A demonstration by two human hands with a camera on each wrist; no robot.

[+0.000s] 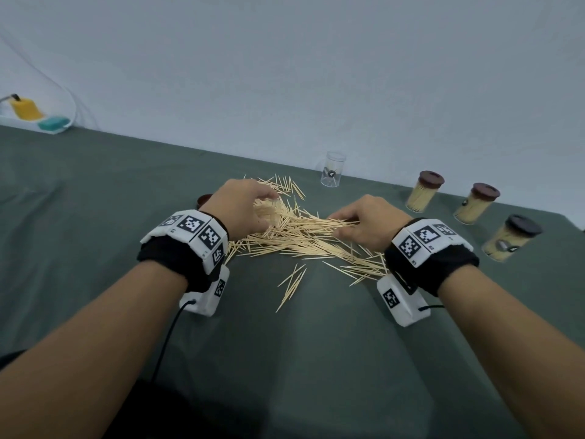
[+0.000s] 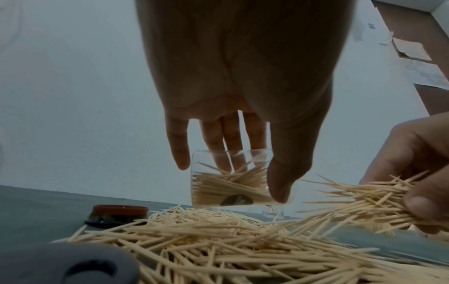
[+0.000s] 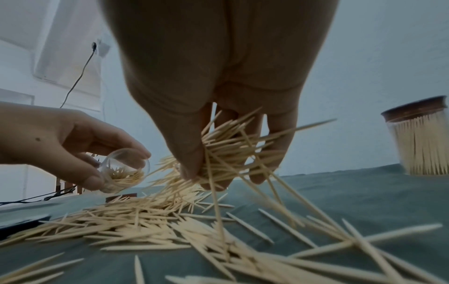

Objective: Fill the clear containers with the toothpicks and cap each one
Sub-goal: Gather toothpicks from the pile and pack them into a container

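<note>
A loose pile of toothpicks (image 1: 294, 236) lies on the green cloth. My left hand (image 1: 240, 207) grips a clear container (image 2: 230, 184) tipped on its side, partly filled with toothpicks, its mouth facing my right hand. My right hand (image 1: 364, 223) pinches a bunch of toothpicks (image 3: 233, 146) just above the pile, close to the container (image 3: 123, 171). A dark brown cap (image 2: 116, 212) lies on the cloth left of the pile. One empty clear container (image 1: 333, 169) stands upright behind the pile.
Three capped containers full of toothpicks (image 1: 424, 191) (image 1: 476, 204) (image 1: 511, 239) stand in a row at the right. A white tray with a yellow and a teal object (image 1: 38, 118) sits at the far left by the wall. A cable trails from my left wrist.
</note>
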